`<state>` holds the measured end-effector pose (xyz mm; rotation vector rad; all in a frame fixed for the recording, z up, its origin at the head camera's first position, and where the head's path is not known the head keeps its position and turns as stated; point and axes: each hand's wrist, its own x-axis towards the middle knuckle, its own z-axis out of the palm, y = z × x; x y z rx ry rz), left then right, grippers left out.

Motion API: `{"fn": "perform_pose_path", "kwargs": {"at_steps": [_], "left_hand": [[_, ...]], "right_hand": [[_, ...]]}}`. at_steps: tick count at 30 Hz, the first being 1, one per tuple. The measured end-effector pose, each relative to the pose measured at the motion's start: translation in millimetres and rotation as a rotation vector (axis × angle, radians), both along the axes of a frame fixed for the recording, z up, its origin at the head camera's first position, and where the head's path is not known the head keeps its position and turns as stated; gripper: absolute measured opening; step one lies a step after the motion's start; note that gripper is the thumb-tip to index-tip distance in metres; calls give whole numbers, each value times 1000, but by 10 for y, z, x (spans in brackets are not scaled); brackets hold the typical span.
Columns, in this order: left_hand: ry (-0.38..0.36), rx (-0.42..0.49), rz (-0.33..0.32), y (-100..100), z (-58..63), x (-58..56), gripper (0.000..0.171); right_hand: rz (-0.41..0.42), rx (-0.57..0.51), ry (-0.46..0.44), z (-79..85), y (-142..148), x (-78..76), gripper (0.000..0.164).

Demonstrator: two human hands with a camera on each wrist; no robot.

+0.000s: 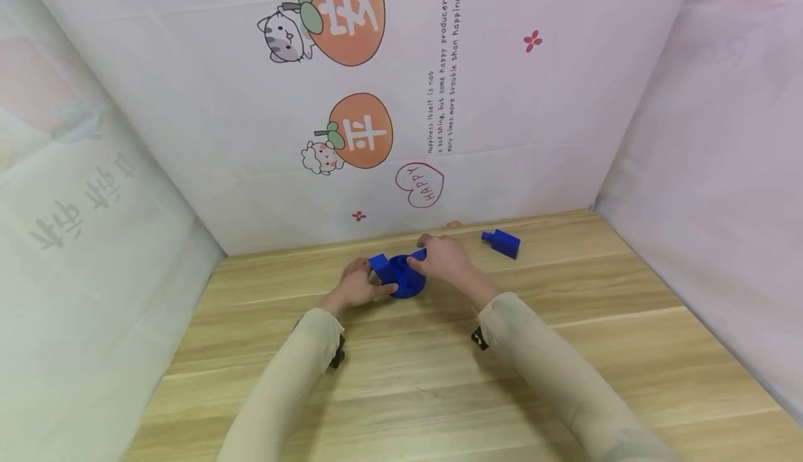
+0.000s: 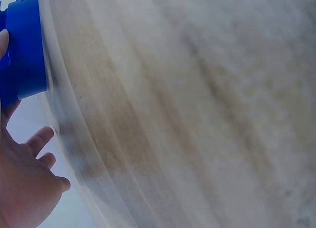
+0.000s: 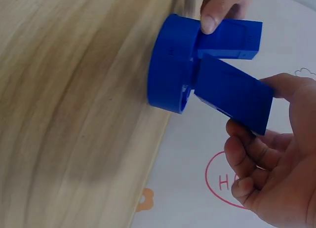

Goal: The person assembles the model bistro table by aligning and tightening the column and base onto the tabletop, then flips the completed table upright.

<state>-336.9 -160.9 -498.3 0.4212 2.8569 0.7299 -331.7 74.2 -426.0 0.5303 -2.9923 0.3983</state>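
Observation:
A round blue base [image 1: 408,286] with a raised rim rests on the wooden table. My left hand [image 1: 356,286] grips the base at its left, the thumb along the rim. Beside that thumb [image 3: 210,23], a rectangular blue block [image 3: 242,35] stands up from the base. My right hand [image 1: 447,260] pinches a second blue block [image 3: 234,97] between thumb and fingers. This block tilts away from the first, its lower end right at the base. In the left wrist view, the base [image 2: 27,50] shows at the left edge, and several fingers of my left hand [image 2: 24,173] stretch out below it.
Another blue block [image 1: 504,243] with a narrow peg lies on the table [image 1: 408,392] at the back right. A printed white cloth [image 1: 502,134] hangs behind the table. White cloth walls [image 1: 702,169] close in both sides.

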Motion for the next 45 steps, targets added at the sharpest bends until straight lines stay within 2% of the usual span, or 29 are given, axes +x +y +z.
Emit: {"fn": "perform_pose_path", "kwargs": {"at_steps": [3, 10, 17, 23, 26, 31, 36, 40, 45], "left_hand": [[5, -8, -5, 4, 7, -7, 90], [16, 12, -1, 3, 23, -8, 89], [13, 16, 4, 0, -2, -13, 89], [-2, 28, 13, -1, -4, -3, 89], [0, 24, 16, -2, -5, -5, 88], [1, 24, 4, 0, -9, -4, 86], [3, 28, 4, -6, -10, -6, 85], [7, 34, 12, -16, -2, -4, 85], [-17, 39, 11, -14, -11, 5, 89]], "right_hand": [[31, 4, 21, -23, 15, 1, 49], [137, 35, 20, 23, 63, 37, 53], [102, 92, 21, -39, 69, 37, 56], [234, 49, 36, -11, 104, 80, 53], [225, 61, 48, -12, 88, 67, 45], [194, 66, 68, -75, 33, 50, 49], [268, 78, 72, -83, 23, 51, 60], [312, 93, 63, -58, 24, 42, 57], [228, 75, 36, -65, -10, 34, 54]]}}
